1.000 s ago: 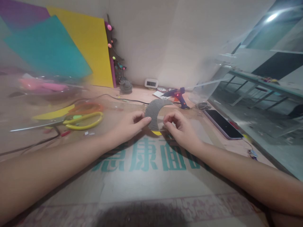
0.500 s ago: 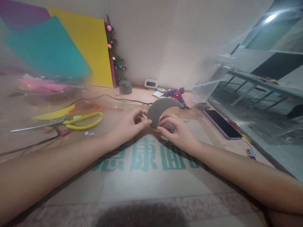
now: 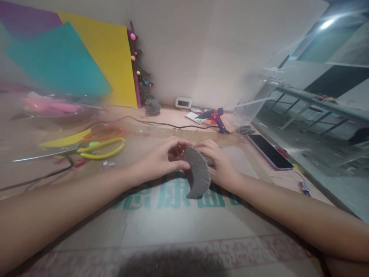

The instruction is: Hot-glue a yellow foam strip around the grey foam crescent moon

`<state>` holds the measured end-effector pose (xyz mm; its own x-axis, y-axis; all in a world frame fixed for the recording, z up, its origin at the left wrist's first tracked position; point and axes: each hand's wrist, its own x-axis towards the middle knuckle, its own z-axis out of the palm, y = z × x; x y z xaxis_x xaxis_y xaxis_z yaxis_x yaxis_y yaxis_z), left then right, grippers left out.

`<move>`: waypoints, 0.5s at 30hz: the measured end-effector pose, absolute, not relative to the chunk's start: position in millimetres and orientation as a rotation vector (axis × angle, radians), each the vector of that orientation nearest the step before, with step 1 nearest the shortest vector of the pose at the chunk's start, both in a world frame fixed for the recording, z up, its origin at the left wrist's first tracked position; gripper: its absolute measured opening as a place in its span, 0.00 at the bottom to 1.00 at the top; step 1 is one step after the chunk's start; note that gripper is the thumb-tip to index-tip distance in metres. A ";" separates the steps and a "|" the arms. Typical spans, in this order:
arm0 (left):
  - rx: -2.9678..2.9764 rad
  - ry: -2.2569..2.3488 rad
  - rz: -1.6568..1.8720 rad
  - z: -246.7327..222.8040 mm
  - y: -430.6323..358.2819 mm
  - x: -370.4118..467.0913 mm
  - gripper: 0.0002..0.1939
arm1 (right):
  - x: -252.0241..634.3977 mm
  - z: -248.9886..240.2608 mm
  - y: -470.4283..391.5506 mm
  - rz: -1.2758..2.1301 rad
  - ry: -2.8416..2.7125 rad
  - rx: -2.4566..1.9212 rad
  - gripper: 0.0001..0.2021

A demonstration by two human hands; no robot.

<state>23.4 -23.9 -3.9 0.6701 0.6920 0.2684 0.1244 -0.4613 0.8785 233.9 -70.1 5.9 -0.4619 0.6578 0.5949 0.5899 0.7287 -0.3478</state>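
**Ridged crescent: free horn and hidden fingers are the weak points**

Your left hand has its grip on the dark grey, ridged crescent, with the thumb on its near face. Your right hand is at its right side, but the crescent hides the fingertips; you can't tell from here whether that grip is clenched or merely resting. The piece is tilted, nearer you than the blue hot-glue gun, above the printed cardboard sheet.

The lower horn hangs free of both hands. Pressing or twisting at the upper end could flex the narrow middle and crease it. The right-hand edge looks rough; rubbing your fingers along it could lift or fray the surface. If only your left thumb is bearing the load, the piece could pivot and slip.

Watch the gun: its red light is lit, so its nozzle may be hot, and a far reach could burn you. Its nozzle end lies by a white card, where a drip could land. Snagging the dark cable left of the gun could drag it across the pink tabletop.
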 end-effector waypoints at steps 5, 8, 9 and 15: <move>2.176 0.605 0.827 5.3 -26.4 21.8 0.20 | 230.7 7.1 -73.2 0.124 -2.189 -0.978 0.07; 2.072 0.726 0.837 7.4 -29.3 23.3 0.19 | 229.7 8.5 -74.7 0.146 -2.139 -0.993 0.04; 1.993 0.781 0.840 7.0 -30.0 24.3 0.21 | 229.7 9.0 -74.7 0.155 -2.106 -1.014 0.03; 1.664 0.785 0.747 1.2 -29.3 29.7 0.26 | 231.2 11.8 -69.9 0.343 -2.056 -1.110 0.12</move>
<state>29.7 -29.3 1.2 0.5821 0.8091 0.0806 0.1205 -0.1839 0.9755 231.2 -69.9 11.8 -0.3331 0.8023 0.4953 0.5978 0.5859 -0.5471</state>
